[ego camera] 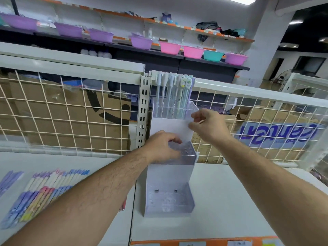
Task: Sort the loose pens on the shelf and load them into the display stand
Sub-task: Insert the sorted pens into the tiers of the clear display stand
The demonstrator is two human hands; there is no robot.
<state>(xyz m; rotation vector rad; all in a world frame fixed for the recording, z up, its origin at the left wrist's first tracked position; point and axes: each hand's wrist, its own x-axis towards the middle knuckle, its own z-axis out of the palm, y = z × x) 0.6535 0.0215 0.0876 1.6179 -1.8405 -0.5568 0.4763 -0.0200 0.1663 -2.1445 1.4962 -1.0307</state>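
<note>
One display stand point(170, 128) with three clear tiers stands on the white shelf point(230, 201) against a wire grid point(71, 118). The top tier point(165, 112) holds about seven upright pens point(171, 89); the holed middle tier point(188, 153) and bottom tier point(168, 201) hold none. Loose pens point(49, 185) lie at left in two fanned rows, too blurred to count and partly hidden by the left forearm. Cardboard boxes point(79, 121) sit behind the grid. At least eight basins point(170, 47) line the far shelving. The left hand point(163, 146) curls its fingers over the middle tier. The right hand point(207, 126) pinches the stand's right edge below the top tier.
</note>
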